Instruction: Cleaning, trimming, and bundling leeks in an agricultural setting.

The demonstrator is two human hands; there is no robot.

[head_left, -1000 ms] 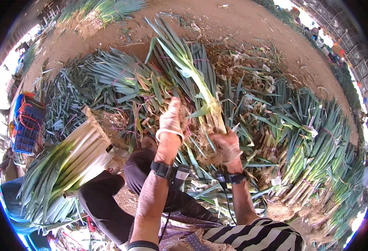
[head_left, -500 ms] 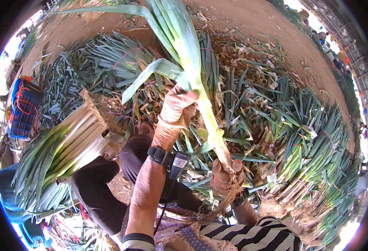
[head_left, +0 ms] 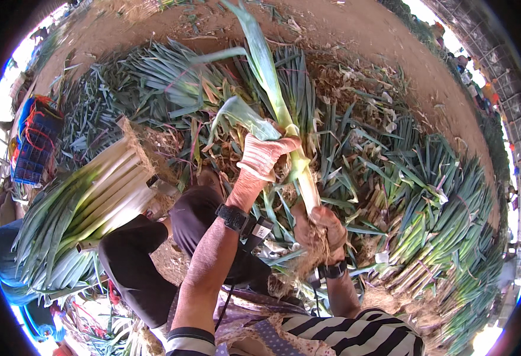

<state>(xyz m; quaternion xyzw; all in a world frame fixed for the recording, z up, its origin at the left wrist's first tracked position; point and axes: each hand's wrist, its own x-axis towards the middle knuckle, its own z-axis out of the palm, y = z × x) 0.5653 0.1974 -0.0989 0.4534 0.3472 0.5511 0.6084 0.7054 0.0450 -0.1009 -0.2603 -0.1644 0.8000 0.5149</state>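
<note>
A large leek (head_left: 279, 110) slants across the middle, its green leaves pointing away from me and its hairy roots toward me. My left hand (head_left: 266, 155), in a pale glove, is closed around the shaft about halfway along, with one broad leaf (head_left: 245, 118) bent outward above the fist. Lower down, my right hand (head_left: 330, 228) grips the white root end, and its roots hang below the fingers. Some fingers of the right hand are hidden behind the shaft. Peeled leeks (head_left: 103, 187) lie stacked in a rack at my left, white ends toward the middle.
Heaps of unpeeled leeks (head_left: 444, 207) spread on the right, and bundled leeks (head_left: 165, 77) lie at the far left. Dry leaf scraps (head_left: 355, 83) cover the ground ahead. A blue basket (head_left: 33, 142) stands at the left. My bent knee (head_left: 133, 243) is beside the rack.
The leek has come down and away from its raised position, its leaves now lower and thinner in view. My left hand has shifted slightly right and down; my right hand has risen slightly.
</note>
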